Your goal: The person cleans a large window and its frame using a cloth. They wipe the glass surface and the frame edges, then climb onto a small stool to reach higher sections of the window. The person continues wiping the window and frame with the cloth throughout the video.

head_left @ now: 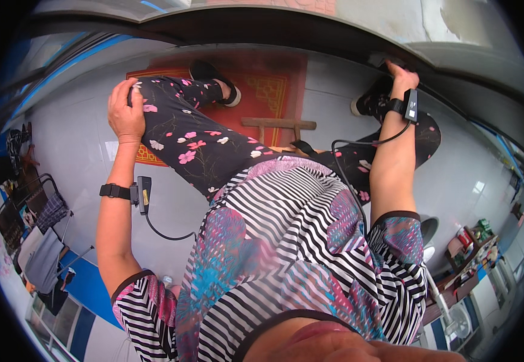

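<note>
Left hand (126, 111) lay palm-down on the left knee (153, 99) at 10 o'clock, fingers loose and curved over it, gripping nothing. Right hand (402, 75) was up at 1 o'clock, fingertips against the dark edge (274, 33) that ran across the top. The fingers were hidden past the knuckles, so I couldn't tell whether it was clamped on or just touching.

Risks as I read them:
- The right cable (349, 175) ran from the right wrist unit (412, 105) down across the thigh in a slack loop. With the arm stretched that far, more reach could pull it taut, and the strap could shift.
- The left cable (165, 232) hung in a free loop below the left wrist unit (143, 194), near 8 o'clock. It could catch on the knee if that arm swung in.
- The torso was leaning well forward, with weight seemingly shared between knee and edge. If the right fingertips slipped, the balance would go.
- The stool (279, 123) stood between the feet at 12 o'clock, on the red mat (274, 90). It was close to both shoes, so a trip point, and the mat could slide on the smooth floor (334, 90).
- The fan (455, 320) at 4 o'clock stood apart, so no issue there.
</note>
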Demonstrator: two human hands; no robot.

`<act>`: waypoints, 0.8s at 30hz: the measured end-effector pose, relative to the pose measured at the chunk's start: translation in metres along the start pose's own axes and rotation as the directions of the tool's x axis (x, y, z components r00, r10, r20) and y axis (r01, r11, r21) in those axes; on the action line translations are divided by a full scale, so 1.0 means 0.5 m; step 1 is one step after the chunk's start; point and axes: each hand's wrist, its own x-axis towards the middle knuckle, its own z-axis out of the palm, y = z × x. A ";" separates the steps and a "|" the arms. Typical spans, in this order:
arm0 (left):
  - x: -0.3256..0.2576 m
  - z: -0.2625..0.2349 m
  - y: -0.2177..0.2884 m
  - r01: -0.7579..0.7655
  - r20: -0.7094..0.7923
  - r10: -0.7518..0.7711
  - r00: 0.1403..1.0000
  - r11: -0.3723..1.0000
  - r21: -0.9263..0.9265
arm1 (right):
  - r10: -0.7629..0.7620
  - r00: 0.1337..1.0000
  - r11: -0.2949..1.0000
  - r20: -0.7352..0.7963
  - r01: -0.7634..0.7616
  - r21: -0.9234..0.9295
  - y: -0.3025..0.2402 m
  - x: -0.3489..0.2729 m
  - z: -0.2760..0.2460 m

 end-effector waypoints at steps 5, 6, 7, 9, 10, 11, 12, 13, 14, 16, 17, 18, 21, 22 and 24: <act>-0.003 0.002 -0.013 0.028 0.005 -0.028 1.000 0.999 -0.026 | -0.142 0.987 0.987 0.080 0.148 -0.063 -0.005 0.046 -0.032; -0.001 0.001 -0.010 0.003 -0.011 -0.004 1.000 1.000 -0.021 | -0.132 0.982 0.991 0.136 0.131 0.014 0.006 0.051 -0.030; 0.001 0.006 -0.008 -0.006 -0.005 0.006 1.000 0.999 -0.044 | -0.128 0.989 0.992 0.076 0.127 0.008 0.015 0.052 -0.034; -0.002 0.003 -0.014 -0.007 -0.020 0.006 1.000 0.998 -0.059 | -0.061 0.998 0.998 0.033 0.062 -0.020 0.072 0.035 -0.021; 0.000 0.004 -0.015 -0.053 -0.037 0.052 0.998 0.998 -0.039 | -0.020 0.994 0.998 0.103 0.027 -0.062 0.097 0.026 -0.018; -0.003 0.002 -0.010 -0.049 -0.049 0.047 0.998 0.998 -0.039 | 0.020 0.997 0.998 0.079 -0.015 -0.053 0.134 0.006 -0.005; -0.001 0.000 -0.004 -0.048 -0.044 0.047 0.998 0.998 -0.027 | 0.050 0.997 0.998 0.054 -0.048 -0.040 0.160 -0.006 0.001; 0.000 -0.004 0.002 -0.046 -0.040 0.046 0.998 0.999 -0.013 | 0.088 0.994 0.996 0.066 -0.085 -0.037 0.192 -0.019 0.007; 0.003 -0.009 0.007 -0.066 -0.046 0.066 0.997 0.998 -0.004 | 0.113 0.993 0.993 0.033 -0.113 -0.017 0.224 -0.024 0.009; 0.001 -0.020 0.022 -0.037 -0.050 0.036 0.998 0.999 -0.023 | 0.190 0.982 0.982 0.022 -0.190 -0.002 0.289 -0.060 0.036; 0.004 -0.025 0.030 -0.033 -0.054 0.032 0.998 0.999 -0.031 | 0.249 0.968 0.968 0.039 -0.249 0.010 0.318 -0.068 0.043; 0.009 -0.028 0.033 -0.051 -0.058 0.049 0.997 0.998 -0.036 | 0.271 0.962 0.962 0.023 -0.271 0.016 0.351 -0.085 0.057; 0.019 -0.042 0.052 -0.047 -0.056 0.044 0.998 0.997 -0.063 | 0.395 0.918 0.917 0.024 -0.395 0.044 0.450 -0.127 0.095; 0.016 -0.047 0.058 -0.041 -0.061 0.038 0.997 0.998 -0.057 | 0.361 0.932 0.932 0.014 -0.361 -0.035 0.491 -0.152 0.110; 0.024 -0.057 0.075 -0.039 -0.062 0.034 0.997 0.997 -0.067 | 0.405 0.914 0.914 -0.010 -0.406 -0.024 0.557 -0.182 0.142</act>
